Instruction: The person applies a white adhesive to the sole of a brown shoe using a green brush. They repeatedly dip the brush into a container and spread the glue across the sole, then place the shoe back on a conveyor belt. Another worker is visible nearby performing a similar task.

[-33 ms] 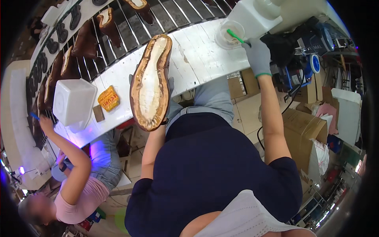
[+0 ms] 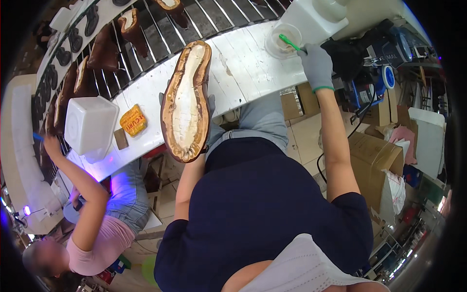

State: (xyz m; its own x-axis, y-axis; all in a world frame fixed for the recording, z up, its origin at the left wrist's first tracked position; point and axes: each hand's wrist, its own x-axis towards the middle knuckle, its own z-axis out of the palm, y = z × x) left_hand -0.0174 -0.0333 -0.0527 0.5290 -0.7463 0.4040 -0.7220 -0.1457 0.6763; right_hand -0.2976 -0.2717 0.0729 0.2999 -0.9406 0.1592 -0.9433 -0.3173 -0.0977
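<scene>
Shoe (image 2: 186, 109): underside up over near edge of bench (image 2: 238, 80), gripped by left hand (image 2: 211, 103). Right hand (image 2: 318, 66) grips green tool (image 2: 290, 43) at cup (image 2: 270, 47), far right. Step judged: dipping; next calls for lifting clear.

A white bench (image 2: 253, 73), its top streaked and scuffed, runs across the upper middle, with a rack (image 2: 197, 31) of metal rods along its far edge. Violet light (image 2: 99, 168) tints the bench's left end (a small lamp (image 2: 26, 210) glows violet at the far left, near a pale table (image 2: 47, 223)). Pale floor tiles (image 2: 307, 138) lie below; rightward stand a cardboard box (image 2: 372, 163) and a white panel (image 2: 429, 138).
</scene>
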